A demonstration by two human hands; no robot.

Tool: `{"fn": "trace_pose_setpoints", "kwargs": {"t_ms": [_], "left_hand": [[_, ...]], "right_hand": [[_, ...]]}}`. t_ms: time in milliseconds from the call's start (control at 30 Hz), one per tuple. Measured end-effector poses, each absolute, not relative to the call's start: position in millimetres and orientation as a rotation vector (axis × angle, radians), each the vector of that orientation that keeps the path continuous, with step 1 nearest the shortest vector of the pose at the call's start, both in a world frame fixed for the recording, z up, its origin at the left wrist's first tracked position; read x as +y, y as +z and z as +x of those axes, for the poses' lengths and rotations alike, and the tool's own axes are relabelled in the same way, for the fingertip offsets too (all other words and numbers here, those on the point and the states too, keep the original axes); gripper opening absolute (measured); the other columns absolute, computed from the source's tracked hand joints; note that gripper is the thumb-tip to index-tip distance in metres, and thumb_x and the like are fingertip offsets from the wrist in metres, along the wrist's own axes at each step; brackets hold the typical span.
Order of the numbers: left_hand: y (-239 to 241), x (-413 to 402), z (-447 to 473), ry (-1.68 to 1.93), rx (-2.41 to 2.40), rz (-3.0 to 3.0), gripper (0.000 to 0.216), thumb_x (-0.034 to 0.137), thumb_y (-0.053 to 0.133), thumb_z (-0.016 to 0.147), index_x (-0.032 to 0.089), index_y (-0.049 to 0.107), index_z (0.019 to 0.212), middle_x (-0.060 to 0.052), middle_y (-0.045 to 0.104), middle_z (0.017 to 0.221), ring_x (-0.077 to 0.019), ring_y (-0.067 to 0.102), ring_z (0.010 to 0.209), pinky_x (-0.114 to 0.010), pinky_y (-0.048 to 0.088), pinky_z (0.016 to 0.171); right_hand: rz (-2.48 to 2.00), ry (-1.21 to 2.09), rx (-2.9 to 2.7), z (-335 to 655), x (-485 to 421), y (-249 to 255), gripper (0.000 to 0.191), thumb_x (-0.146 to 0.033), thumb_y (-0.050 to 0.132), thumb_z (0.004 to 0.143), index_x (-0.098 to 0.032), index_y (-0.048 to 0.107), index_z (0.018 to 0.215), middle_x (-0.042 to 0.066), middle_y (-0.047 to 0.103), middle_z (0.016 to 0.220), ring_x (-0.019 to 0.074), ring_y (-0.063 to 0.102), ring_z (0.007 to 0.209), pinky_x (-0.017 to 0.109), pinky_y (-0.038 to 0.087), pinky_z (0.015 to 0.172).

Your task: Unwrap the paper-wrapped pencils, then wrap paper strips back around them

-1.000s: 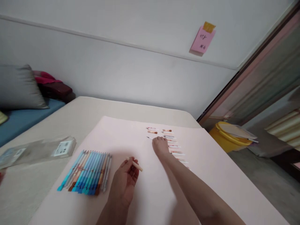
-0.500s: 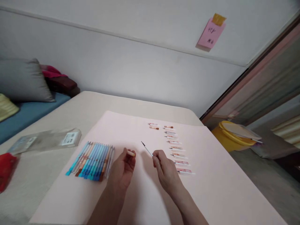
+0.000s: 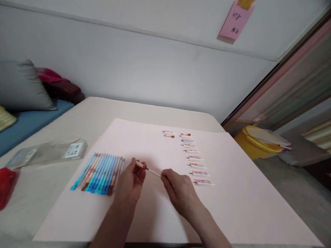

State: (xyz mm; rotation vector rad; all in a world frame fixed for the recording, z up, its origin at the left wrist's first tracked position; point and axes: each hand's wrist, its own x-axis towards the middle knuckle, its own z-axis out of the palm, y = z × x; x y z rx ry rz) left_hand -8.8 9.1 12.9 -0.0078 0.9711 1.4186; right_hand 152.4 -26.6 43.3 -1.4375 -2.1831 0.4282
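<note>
My left hand (image 3: 131, 182) has its fingers closed round a short, pale orange pen barrel (image 3: 140, 164), its open end facing right. A thin white pen refill (image 3: 154, 172) with a dark tip is pinched in my right hand (image 3: 179, 188). The refill's tip is at the barrel's end; I cannot tell whether it is inside. Left of my left hand lies a row of blue, tan and brown pens (image 3: 102, 174). Beyond my right hand, several short pink pen barrels (image 3: 202, 181) lie in a column, with white refills beside them.
Pink paper (image 3: 232, 206) covers much of the cream table (image 3: 98, 106). A clear plastic sleeve (image 3: 49, 154) and a red object (image 3: 6, 186) lie at left. Farther off are a grey cushion (image 3: 23, 86) and, at right on the floor, a yellow bin (image 3: 248, 146).
My right hand has moved the refill left and turned it, bringing its tip to the barrel in my left hand. The view has tilted down slightly.
</note>
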Motion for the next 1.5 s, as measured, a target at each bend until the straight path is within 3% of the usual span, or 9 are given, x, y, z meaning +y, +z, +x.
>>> {"fn": "trace_pose_setpoints", "kwargs": {"t_ms": [400,567,800,1133,1300,1500], "left_hand": [[23.9,-6.2,13.5,1.373,0.998,0.398,0.024,0.037,0.063,0.075,0.016,0.052,0.08,-0.006,0.066,0.075,-0.0129,0.062,0.065,-0.025,0.05,0.062],[21.9,-12.0,22.9,1.324,0.908,0.414,0.022,0.035,0.064,0.075,0.016,0.055,0.081,-0.006,0.066,0.079,-0.014,0.063,0.07,-0.029,0.05,0.07],[20.1,-9.8,20.3,1.343,0.896,0.361,0.02,0.033,0.064,0.075,0.015,0.056,0.079,-0.006,0.065,0.079,-0.0146,0.063,0.072,-0.028,0.05,0.069],[21.8,-13.8,24.8,1.322,0.874,0.395,0.022,0.034,0.065,0.074,0.015,0.058,0.078,-0.005,0.065,0.079,-0.0139,0.062,0.073,-0.028,0.049,0.071],[20.1,-13.9,26.4,1.322,0.876,0.378,0.021,0.032,0.068,0.071,0.015,0.058,0.078,-0.006,0.066,0.08,-0.0141,0.062,0.071,-0.029,0.05,0.07],[19.4,-10.0,20.0,1.406,0.936,0.391,0.019,0.03,0.067,0.072,0.015,0.057,0.078,-0.006,0.066,0.078,-0.0146,0.062,0.076,-0.03,0.05,0.074]], "right_hand": [[-1.445,0.43,-2.103,143.4,-25.2,34.5,0.015,-0.025,0.037,0.092,-0.021,0.051,0.089,0.001,0.066,0.071,0.0136,0.057,0.053,0.022,0.032,0.048],[-1.503,0.553,-1.939,140.1,-23.3,22.3,0.01,-0.026,0.038,0.092,-0.023,0.047,0.092,-0.001,0.065,0.073,0.0137,0.059,0.053,0.021,0.036,0.049],[-1.492,0.585,-1.898,139.7,-23.4,17.5,0.01,-0.027,0.039,0.092,-0.024,0.048,0.093,-0.001,0.065,0.077,0.0136,0.059,0.055,0.021,0.037,0.05],[-1.457,0.661,-1.825,138.9,-23.6,18.9,0.011,-0.029,0.04,0.092,-0.025,0.05,0.092,-0.003,0.058,0.065,0.0137,0.056,0.053,0.021,0.038,0.048],[-1.47,0.712,-1.733,139.4,-21.1,14.9,0.012,-0.033,0.042,0.091,-0.024,0.047,0.084,-0.004,0.055,0.062,0.0126,0.052,0.051,0.021,0.037,0.048],[-1.601,0.708,-1.686,144.2,-13.5,9.5,0.033,-0.044,0.051,0.084,-0.021,0.044,0.062,-0.005,0.041,0.049,0.0103,0.038,0.045,0.021,0.027,0.045]]}}
